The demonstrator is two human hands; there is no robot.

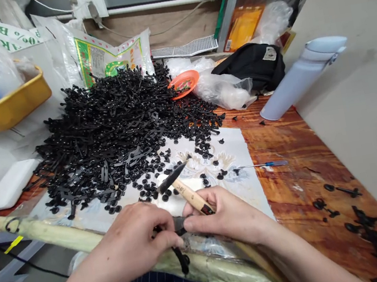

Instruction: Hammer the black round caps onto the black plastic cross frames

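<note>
My left hand (145, 231) is closed on a black plastic part (183, 260) at the table's front edge, and the part's knobbed end hangs below my fingers. My right hand (226, 213) grips a small hammer (192, 196) by its wooden handle, with the dark pointed head up and to the left. The right thumb and fingertips also come close to the black part; whether they pinch it is hard to make out. Behind both hands spreads a large pile of similar black parts (110, 120), with loose round black pieces (146, 190) nearest the hammer head.
White paper (253, 188) covers part of the wooden table (282, 145). A small blue-handled screwdriver (274, 163) and more black pieces (323, 205) lie on the right. A light-blue bottle (297, 81), orange dish (185, 84), black bag (255, 66) and yellow bin (8, 110) stand around.
</note>
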